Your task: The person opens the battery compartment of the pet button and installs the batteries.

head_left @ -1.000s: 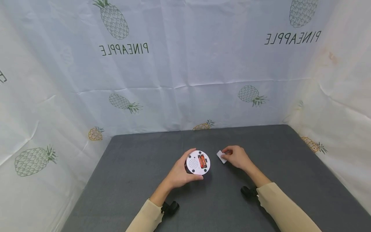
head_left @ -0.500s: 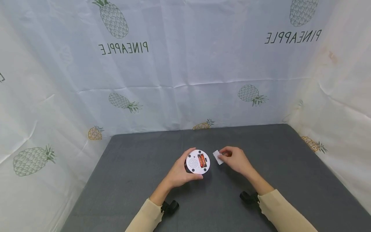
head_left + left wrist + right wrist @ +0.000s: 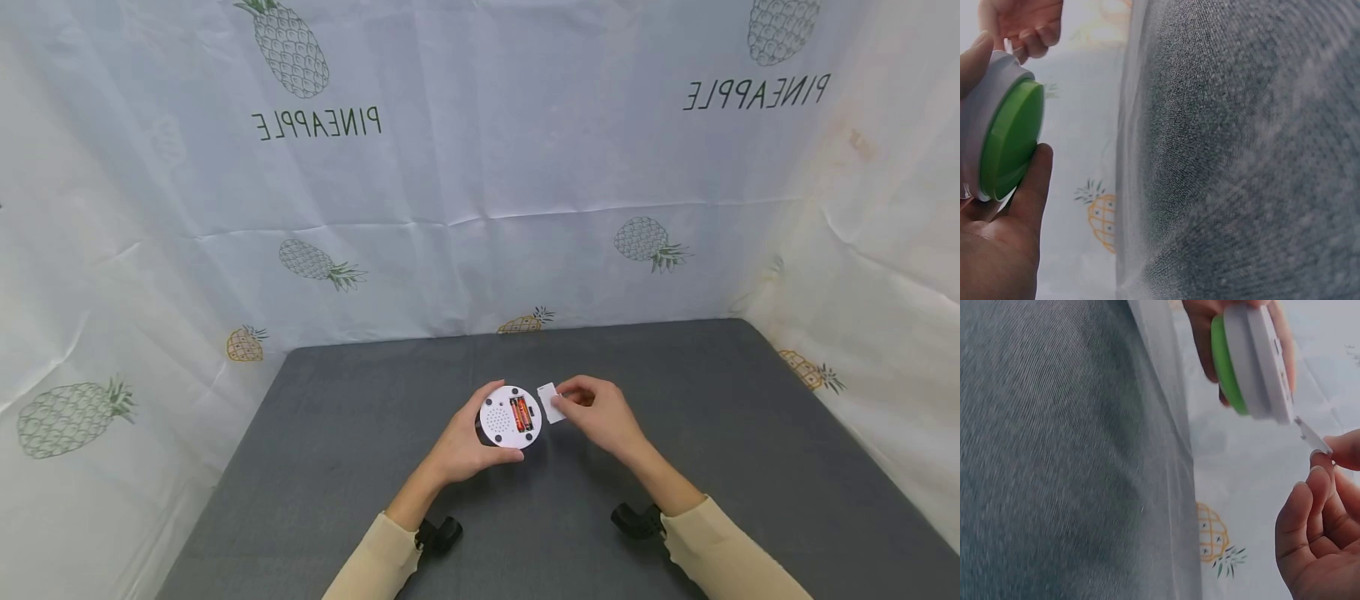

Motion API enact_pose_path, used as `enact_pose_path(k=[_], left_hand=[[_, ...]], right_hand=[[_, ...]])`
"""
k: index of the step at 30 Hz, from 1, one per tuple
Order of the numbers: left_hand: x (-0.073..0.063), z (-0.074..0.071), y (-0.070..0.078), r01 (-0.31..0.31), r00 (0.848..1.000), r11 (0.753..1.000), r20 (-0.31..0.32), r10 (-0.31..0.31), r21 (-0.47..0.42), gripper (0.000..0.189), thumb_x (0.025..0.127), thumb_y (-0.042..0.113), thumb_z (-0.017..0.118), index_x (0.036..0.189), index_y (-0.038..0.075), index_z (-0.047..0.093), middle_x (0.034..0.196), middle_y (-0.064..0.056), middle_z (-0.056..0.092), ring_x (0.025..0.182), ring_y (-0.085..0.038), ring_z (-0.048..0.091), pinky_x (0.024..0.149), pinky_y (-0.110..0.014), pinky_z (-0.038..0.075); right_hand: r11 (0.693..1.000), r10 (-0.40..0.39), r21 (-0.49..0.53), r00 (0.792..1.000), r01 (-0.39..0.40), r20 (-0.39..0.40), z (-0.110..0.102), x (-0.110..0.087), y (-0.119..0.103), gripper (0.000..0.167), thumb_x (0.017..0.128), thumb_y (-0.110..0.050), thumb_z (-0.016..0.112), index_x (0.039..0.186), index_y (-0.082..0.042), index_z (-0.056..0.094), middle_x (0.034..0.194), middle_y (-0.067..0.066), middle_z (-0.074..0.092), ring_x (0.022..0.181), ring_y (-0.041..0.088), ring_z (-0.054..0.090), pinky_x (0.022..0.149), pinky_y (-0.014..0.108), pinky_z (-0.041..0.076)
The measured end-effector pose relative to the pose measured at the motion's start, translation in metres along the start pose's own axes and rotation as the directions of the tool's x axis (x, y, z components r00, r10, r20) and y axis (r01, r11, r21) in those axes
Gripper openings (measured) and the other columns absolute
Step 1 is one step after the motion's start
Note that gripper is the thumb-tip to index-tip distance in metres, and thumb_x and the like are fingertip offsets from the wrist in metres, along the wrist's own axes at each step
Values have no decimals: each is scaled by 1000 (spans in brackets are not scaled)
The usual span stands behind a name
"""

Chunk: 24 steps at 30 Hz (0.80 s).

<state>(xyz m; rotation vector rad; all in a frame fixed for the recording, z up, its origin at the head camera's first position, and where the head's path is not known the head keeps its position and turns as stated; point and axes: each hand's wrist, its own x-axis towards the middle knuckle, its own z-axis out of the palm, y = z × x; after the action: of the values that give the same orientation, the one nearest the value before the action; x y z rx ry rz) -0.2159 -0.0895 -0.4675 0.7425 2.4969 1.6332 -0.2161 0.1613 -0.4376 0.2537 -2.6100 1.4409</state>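
Note:
My left hand grips a round white device by its edge, fingers on the far side and thumb on the near side. Its flat underside faces up, with small dark feet, a patch of speaker holes and an uncovered battery compartment holding red batteries. The left wrist view shows the device's other face, a green dome pointing down. Between thumb and fingertips my right hand pinches a small white battery cover. The cover is tilted, its free end right at the device's edge beside the compartment.
A dark grey table lies under both hands. White curtains printed with pineapples stand at the back and on both sides. Each wrist carries a black camera mount.
My right hand has moved left with the battery cover, from apart from the device to right beside it. The left hand and the device have stayed nearly still.

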Motion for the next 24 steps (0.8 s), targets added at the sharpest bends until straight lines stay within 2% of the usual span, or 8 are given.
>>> enact_pose_path(k=[10,24], left_hand=[[0,-1,0,-4,1000,1000,3,4,6,102,73,31,93,157,29,34,135,3,55,114,-16,54,96,-42,42],[-1,1,-1,-2,1000,1000,-1,2,20,101,74,27,93,156,29,34,136,2,54,114,-17,54,96,-43,42]], right_hand=[[995,11,100,999,-15,42,10,-2,-12,18,94,-17,74,105,-4,73,82,3,69,66,18,60,60,30,51],[995,-91,53,995,89,41,26,-8,-22,15,92,-16,77,101,-5,75,79,-3,68,67,13,58,59,28,47]])
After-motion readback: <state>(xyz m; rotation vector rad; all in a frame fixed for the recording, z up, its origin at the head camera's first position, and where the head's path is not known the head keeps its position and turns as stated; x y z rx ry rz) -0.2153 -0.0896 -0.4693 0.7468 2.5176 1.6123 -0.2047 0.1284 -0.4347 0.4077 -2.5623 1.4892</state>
